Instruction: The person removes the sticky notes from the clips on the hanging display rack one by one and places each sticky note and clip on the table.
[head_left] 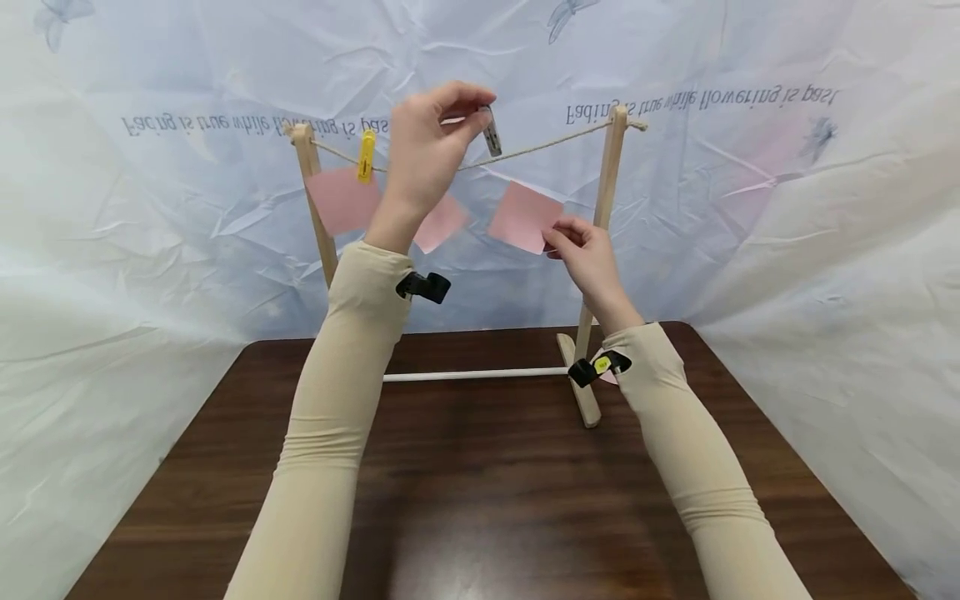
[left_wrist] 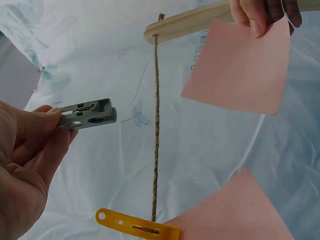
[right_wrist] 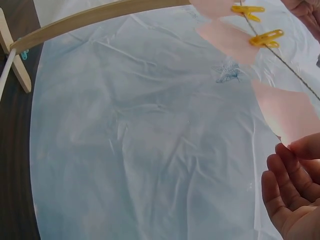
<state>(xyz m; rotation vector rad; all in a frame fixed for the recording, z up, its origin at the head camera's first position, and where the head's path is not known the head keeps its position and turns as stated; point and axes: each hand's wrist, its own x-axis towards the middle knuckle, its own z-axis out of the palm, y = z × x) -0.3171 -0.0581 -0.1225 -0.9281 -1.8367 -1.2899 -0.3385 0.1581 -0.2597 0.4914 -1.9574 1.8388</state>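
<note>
My left hand (head_left: 427, 150) pinches a grey clothespin (left_wrist: 89, 114) by one end, just above the sagging rope (head_left: 555, 143). The clothespin's other end points toward the rope in the left wrist view, apart from it. Lower right, my right hand (head_left: 591, 260) pinches a corner of a pink paper square (head_left: 525, 217) between thumb and fingers; the sheet sits below the rope. Two more pink squares hang farther left, one paper (head_left: 343, 202) near the post and one paper (head_left: 442, 223) partly behind my left forearm. Yellow clothespins (right_wrist: 267, 39) hold them on the rope.
The rope runs between a left wooden post (head_left: 311, 167) and a right wooden post (head_left: 611, 167). Low down, a white rod (head_left: 480, 374) meets the wooden foot (head_left: 581, 392) on the dark table (head_left: 480, 467). Printed pale cloth (head_left: 750, 208) stands behind. A teal clip (right_wrist: 24, 51) shows beside the far foot.
</note>
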